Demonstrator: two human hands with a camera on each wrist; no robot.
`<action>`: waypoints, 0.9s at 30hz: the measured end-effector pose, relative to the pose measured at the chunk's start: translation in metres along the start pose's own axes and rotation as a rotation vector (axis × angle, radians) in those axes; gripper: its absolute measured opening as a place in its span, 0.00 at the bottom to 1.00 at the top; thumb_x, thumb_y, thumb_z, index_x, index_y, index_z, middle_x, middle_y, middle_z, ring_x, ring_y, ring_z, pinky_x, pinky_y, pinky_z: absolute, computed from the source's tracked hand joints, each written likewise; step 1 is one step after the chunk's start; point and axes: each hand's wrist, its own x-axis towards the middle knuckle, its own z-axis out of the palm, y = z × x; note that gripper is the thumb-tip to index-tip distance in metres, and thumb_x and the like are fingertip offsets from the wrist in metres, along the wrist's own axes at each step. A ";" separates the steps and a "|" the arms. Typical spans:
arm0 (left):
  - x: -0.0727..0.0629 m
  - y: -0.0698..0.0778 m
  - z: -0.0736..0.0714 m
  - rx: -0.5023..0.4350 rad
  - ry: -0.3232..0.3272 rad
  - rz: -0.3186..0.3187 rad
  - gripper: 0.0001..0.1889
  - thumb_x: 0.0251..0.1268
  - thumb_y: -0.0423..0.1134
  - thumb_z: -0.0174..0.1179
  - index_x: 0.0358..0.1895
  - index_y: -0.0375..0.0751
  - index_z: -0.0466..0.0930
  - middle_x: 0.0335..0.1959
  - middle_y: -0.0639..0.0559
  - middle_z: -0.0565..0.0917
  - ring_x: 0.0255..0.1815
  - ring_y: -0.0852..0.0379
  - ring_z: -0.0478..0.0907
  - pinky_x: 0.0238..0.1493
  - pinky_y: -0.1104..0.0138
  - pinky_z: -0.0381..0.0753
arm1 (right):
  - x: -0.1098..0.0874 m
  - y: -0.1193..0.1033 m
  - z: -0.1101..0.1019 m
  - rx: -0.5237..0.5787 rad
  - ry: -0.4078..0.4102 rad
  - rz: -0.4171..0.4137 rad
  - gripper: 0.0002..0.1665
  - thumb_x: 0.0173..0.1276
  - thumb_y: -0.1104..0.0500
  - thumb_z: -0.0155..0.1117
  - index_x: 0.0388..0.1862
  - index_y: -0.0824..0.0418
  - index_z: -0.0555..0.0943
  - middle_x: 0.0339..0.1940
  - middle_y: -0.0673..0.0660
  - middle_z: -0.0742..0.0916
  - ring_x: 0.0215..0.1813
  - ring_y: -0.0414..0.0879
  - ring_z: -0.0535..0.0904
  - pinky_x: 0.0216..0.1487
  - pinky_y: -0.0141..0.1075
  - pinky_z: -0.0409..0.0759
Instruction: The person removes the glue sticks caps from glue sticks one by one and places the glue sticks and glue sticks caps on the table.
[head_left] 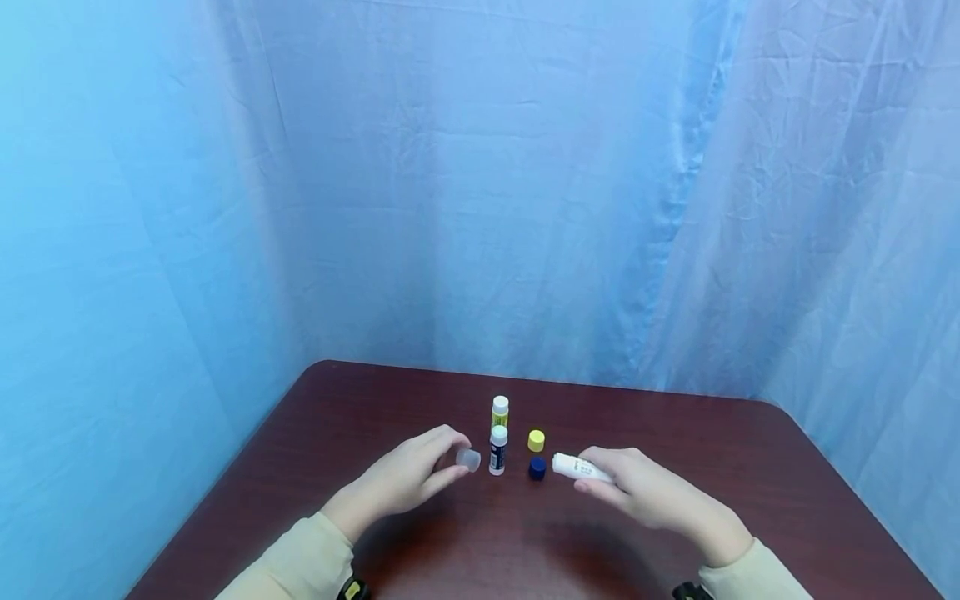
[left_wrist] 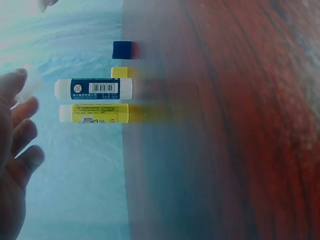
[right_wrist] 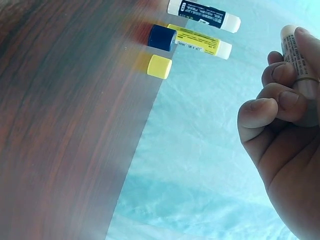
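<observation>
My left hand [head_left: 405, 473] pinches a small translucent cap [head_left: 468, 459] between thumb and fingertips, above the table. In my right hand [head_left: 648, 490] is a white glue stick [head_left: 581, 468] with dark print, its free end pointing left; the fingers wrap its other end. Between the hands a navy-labelled glue stick [head_left: 498, 452] stands upright, its white top bare. Just behind it stands a yellow glue stick [head_left: 500, 407], also white on top and partly covered in the head view. To their right sit a yellow cap [head_left: 536, 441] and a navy cap [head_left: 537, 468].
The dark reddish wooden table [head_left: 337, 408] has rounded far corners. Pale blue curtains [head_left: 480, 208] hang behind it and along both sides. Both sleeves are light-coloured, with a dark strap device at each wrist.
</observation>
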 end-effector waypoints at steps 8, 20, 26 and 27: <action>0.005 0.000 0.001 -0.005 0.145 0.090 0.16 0.68 0.37 0.68 0.56 0.43 0.79 0.52 0.57 0.76 0.40 0.64 0.73 0.37 0.75 0.76 | 0.004 -0.002 -0.002 0.014 0.047 0.014 0.06 0.79 0.45 0.59 0.44 0.45 0.77 0.27 0.39 0.78 0.26 0.35 0.73 0.28 0.33 0.75; 0.018 0.016 0.008 -0.041 0.198 0.056 0.17 0.64 0.37 0.72 0.52 0.41 0.78 0.45 0.56 0.78 0.31 0.61 0.70 0.30 0.77 0.71 | 0.005 0.001 -0.001 0.031 0.136 0.001 0.02 0.78 0.49 0.61 0.42 0.42 0.76 0.23 0.40 0.76 0.23 0.33 0.69 0.24 0.32 0.73; 0.024 0.019 0.019 -0.028 0.224 0.114 0.15 0.63 0.35 0.73 0.49 0.41 0.79 0.47 0.54 0.80 0.32 0.62 0.72 0.32 0.78 0.72 | 0.011 0.002 0.004 0.039 0.205 0.042 0.06 0.78 0.46 0.59 0.45 0.45 0.77 0.23 0.41 0.75 0.22 0.34 0.69 0.24 0.32 0.72; 0.025 0.020 0.020 -0.028 0.220 0.115 0.15 0.63 0.35 0.73 0.49 0.41 0.79 0.47 0.54 0.80 0.33 0.62 0.72 0.33 0.78 0.72 | 0.013 0.001 0.005 0.037 0.219 0.051 0.06 0.78 0.45 0.59 0.45 0.45 0.77 0.22 0.41 0.75 0.22 0.34 0.69 0.23 0.32 0.72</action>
